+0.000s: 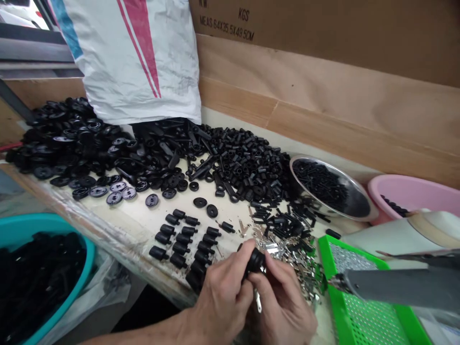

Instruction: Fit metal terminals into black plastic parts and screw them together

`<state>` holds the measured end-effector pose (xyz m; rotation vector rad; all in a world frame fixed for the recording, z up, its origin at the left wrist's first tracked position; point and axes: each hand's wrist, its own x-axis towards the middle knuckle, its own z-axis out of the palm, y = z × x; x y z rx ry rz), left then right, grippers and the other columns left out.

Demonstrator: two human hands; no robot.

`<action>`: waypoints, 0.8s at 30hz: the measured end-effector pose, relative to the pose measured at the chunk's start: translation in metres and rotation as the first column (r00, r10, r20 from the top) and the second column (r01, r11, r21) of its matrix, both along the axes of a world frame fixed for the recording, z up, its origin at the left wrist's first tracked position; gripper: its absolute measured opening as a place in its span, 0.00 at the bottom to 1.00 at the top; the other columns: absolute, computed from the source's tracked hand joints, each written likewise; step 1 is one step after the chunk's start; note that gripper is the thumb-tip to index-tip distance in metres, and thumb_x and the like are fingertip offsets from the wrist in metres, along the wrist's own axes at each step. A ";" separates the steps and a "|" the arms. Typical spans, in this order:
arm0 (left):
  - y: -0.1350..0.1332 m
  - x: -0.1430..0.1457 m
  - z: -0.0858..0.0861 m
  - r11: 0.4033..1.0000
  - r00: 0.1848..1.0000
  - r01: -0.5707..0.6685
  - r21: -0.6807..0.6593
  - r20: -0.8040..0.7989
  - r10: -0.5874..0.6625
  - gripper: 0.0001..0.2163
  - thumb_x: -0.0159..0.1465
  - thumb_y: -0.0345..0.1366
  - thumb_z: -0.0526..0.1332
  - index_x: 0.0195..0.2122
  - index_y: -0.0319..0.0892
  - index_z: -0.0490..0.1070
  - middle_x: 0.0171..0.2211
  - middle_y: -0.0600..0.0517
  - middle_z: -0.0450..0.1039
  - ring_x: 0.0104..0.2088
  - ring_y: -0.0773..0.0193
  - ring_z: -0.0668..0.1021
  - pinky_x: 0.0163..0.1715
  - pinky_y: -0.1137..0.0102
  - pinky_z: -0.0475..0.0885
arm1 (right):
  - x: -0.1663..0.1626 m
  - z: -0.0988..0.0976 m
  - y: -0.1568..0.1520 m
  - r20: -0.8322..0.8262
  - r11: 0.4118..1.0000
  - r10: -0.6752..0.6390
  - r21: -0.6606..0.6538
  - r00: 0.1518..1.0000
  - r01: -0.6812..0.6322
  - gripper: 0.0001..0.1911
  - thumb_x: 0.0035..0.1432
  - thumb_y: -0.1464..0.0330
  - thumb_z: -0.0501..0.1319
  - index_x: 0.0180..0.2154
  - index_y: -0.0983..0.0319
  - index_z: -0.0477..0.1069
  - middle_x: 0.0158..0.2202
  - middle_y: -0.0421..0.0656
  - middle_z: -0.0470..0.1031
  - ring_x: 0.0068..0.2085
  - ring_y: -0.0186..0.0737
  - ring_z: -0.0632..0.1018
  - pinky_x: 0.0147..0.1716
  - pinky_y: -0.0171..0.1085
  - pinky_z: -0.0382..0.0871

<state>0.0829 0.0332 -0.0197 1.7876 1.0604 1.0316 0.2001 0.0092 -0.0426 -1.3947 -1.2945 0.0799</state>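
Observation:
My left hand (pixel 226 282) is closed around a black round plastic part (pixel 256 260) at the lower middle of the view. From the other side my right hand (pixel 283 302) pinches the same part, its thumb and fingers against it. Below the part a small metal strip (pixel 258 302) shows between the hands; what carries it is hidden. Left of my hands, several black plastic cylinders (pixel 180 248) with narrow ends lie in rough rows on the table. Just beyond my fingers, small metal pieces (pixel 302 268) are scattered beside thin black pins (pixel 283 220).
Black discs (pixel 72 143) and short tubes (pixel 247 163) are heaped behind, below a white sack (pixel 143 62). At right are a steel bowl (pixel 354 201), a pink basin (pixel 417 184), a green tray (pixel 332 292) and a grey tool (pixel 398 285). A teal tub (pixel 77 230) stands lower left.

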 end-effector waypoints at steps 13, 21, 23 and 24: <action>-0.005 -0.008 0.015 0.964 0.970 0.221 -0.149 0.139 -0.201 0.20 0.61 0.28 0.54 0.56 0.39 0.62 0.36 0.50 0.73 0.33 0.65 0.74 0.36 0.74 0.69 | 0.006 0.001 -0.019 0.124 0.997 0.075 0.017 0.989 -0.078 0.18 0.56 0.73 0.63 0.49 0.59 0.72 0.41 0.44 0.73 0.39 0.39 0.77 0.36 0.36 0.74; -0.018 -0.005 0.026 0.972 0.975 0.196 -0.127 0.126 -0.181 0.18 0.64 0.35 0.53 0.54 0.38 0.64 0.29 0.51 0.70 0.28 0.65 0.71 0.33 0.74 0.67 | 0.002 0.007 -0.035 0.101 1.000 0.006 0.018 0.995 -0.008 0.15 0.57 0.73 0.61 0.48 0.60 0.72 0.40 0.45 0.72 0.38 0.37 0.76 0.35 0.35 0.73; -0.018 -0.005 0.024 0.966 0.978 0.180 -0.186 0.141 -0.156 0.15 0.65 0.37 0.53 0.52 0.39 0.66 0.28 0.52 0.68 0.27 0.67 0.69 0.31 0.74 0.66 | 0.007 0.010 -0.032 0.177 0.998 0.061 0.021 0.982 -0.066 0.16 0.57 0.74 0.61 0.48 0.60 0.71 0.39 0.45 0.73 0.37 0.37 0.77 0.34 0.34 0.74; -0.017 -0.004 0.023 0.958 0.978 0.166 -0.232 0.161 -0.130 0.14 0.66 0.38 0.52 0.49 0.39 0.68 0.27 0.53 0.67 0.26 0.68 0.68 0.29 0.75 0.65 | 0.010 0.012 -0.030 0.221 0.994 0.097 0.028 0.970 -0.106 0.16 0.57 0.74 0.61 0.48 0.60 0.71 0.39 0.44 0.73 0.37 0.36 0.77 0.33 0.34 0.74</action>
